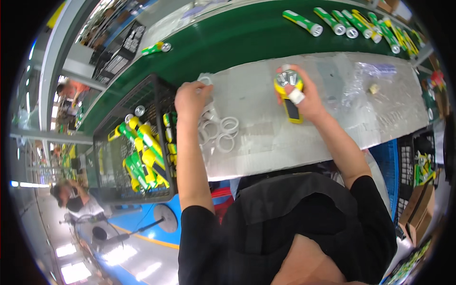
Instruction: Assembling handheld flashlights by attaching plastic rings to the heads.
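A yellow and black flashlight (294, 112) is gripped in my right hand (309, 97), its reflector head facing up over the middle of the grey work surface (256, 156). White tape or a cover wraps one finger of that hand. To the left, my left hand (191, 100) has its fingers pinched at a white ring (205, 80); the fingertips partly cover it. Several more white rings (225, 142) lie loose beside my left wrist, some overlapping, at the surface's left end.
A black crate (164, 195) with several green and yellow flashlights stands left of my forearm. Beyond the grey surface runs a green belt (237, 40), with a row of flashlights (332, 23) at far right. Clear plastic film (354, 85) lies on the right. People work farther left.
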{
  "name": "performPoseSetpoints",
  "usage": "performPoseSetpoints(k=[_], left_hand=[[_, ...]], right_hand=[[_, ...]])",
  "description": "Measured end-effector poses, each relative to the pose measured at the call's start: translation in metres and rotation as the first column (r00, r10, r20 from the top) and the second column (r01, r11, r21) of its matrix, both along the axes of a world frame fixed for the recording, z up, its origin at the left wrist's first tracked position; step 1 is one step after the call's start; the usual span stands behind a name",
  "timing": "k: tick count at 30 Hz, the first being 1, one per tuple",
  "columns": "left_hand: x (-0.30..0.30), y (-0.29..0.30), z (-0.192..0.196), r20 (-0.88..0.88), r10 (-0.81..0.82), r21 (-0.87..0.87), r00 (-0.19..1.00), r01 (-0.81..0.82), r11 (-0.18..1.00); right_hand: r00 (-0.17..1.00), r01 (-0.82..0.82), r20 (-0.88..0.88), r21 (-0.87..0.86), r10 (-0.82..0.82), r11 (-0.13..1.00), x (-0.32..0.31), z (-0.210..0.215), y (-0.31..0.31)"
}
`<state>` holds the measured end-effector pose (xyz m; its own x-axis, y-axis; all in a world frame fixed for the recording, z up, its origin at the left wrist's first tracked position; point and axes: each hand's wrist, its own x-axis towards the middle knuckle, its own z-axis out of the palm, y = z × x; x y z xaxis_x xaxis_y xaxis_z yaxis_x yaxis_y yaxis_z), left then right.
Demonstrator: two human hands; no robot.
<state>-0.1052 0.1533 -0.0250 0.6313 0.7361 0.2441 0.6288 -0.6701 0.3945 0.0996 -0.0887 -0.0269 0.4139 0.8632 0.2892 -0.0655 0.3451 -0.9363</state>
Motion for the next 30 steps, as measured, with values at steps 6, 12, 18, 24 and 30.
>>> performPoseSetpoints(k=[6, 12, 18, 24, 30], left_hand=[[0.063, -0.114, 0.059, 0.54, -0.511, 0.148, 0.668, 0.522, 0.84], [0.075, -0.128, 0.056, 0.44, -0.591, 0.188, 0.676, 0.574, 0.797], [0.079, -0.131, 0.066, 0.383, -0.623, 0.171, 0.682, 0.61, 0.774], [0.095, -0.144, 0.068, 0.376, -0.675, 0.175, 0.635, 0.666, 0.725], [0.113, -0.164, 0.046, 0.499, -0.604, -0.02, 0.621, 0.705, 0.709]], right_hand=[[0.999, -0.047, -0.014, 0.003, 0.047, 0.999, 0.006, -0.006, -0.002], [0.993, -0.107, -0.036, 0.042, 0.109, 0.993, 0.013, -0.015, -0.005], [0.98, 0.01, 0.19, 0.219, -0.053, 0.976, 0.027, 0.012, -0.014], [0.533, 0.069, 0.843, 0.041, -0.072, 0.997, 0.08, 0.063, -0.049], [0.329, 0.023, 0.896, -0.324, 0.298, 0.946, 0.077, 0.121, -0.049]])
